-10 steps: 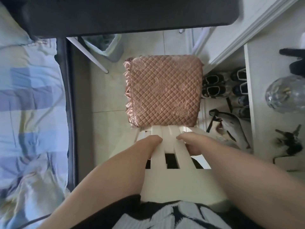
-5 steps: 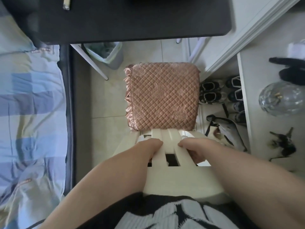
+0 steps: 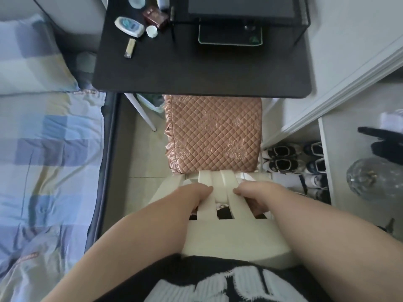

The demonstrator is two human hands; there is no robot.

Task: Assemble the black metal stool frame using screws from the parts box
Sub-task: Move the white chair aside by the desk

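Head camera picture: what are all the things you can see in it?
chair: one, cream plastic with a slatted back, middle
cushion: one, pink quilted, on the chair seat, partly under the desk
desk: one, black, top middle
bottle: one, white and blue, lying on the desk
lighter: one, gold-coloured, on the desk
bed: one, blue and yellow checked sheet, left
shoes: several, dark and white, right of the chair
glass ball: one, clear, far right
left hand: one, grips a chair-back slat
right hand: one, grips a chair-back slat
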